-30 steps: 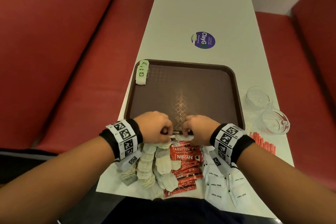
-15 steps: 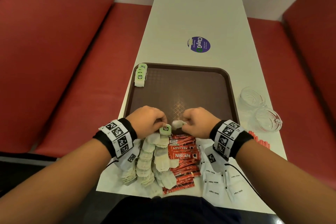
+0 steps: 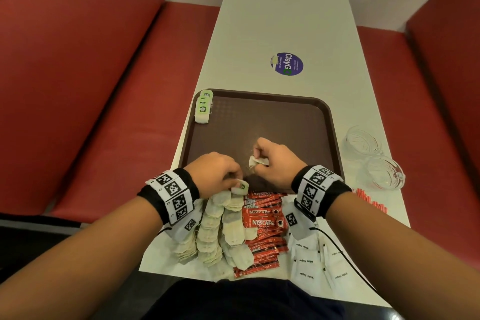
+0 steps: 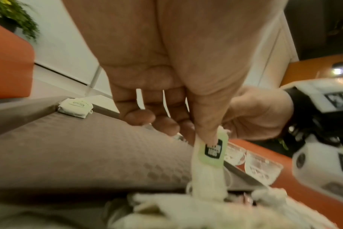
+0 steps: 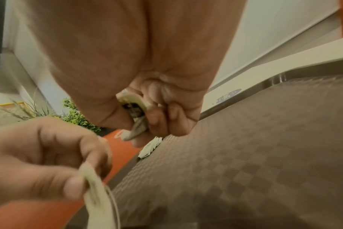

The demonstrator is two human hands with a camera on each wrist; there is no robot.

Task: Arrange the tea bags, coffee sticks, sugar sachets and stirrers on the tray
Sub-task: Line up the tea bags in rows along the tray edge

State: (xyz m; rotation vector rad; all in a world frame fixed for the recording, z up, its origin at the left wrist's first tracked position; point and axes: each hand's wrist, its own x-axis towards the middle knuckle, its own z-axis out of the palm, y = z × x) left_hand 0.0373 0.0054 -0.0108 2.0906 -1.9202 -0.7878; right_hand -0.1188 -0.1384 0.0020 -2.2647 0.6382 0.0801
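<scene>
A brown tray (image 3: 322,122) lies on the white table, with a short row of green-tagged tea bags (image 3: 204,109) on its far left rim. My left hand (image 3: 220,175) pinches a tea bag with a green tag (image 4: 210,156) just above the loose tea bag pile (image 3: 218,231) at the tray's near edge. My right hand (image 3: 272,161) grips a crumpled tea bag (image 3: 257,161) over the tray's near middle; in the right wrist view that bag (image 5: 134,111) sits between thumb and fingers. Red Nescafe coffee sticks (image 3: 263,226) and white sugar sachets (image 3: 311,262) lie near me. Red stirrers (image 3: 368,199) lie at the right.
Two clear glass bowls (image 3: 374,156) stand on the table right of the tray. A purple round sticker (image 3: 287,63) marks the table beyond the tray. Red bench seats (image 3: 91,112) run along both sides of the table. A black cable (image 3: 345,260) crosses the sugar sachets.
Both hands rose from the pile at the tray's near edge. My right hand carried its tea bag forward over the tray, and my left hand lifted a green-tagged bag off the pile.
</scene>
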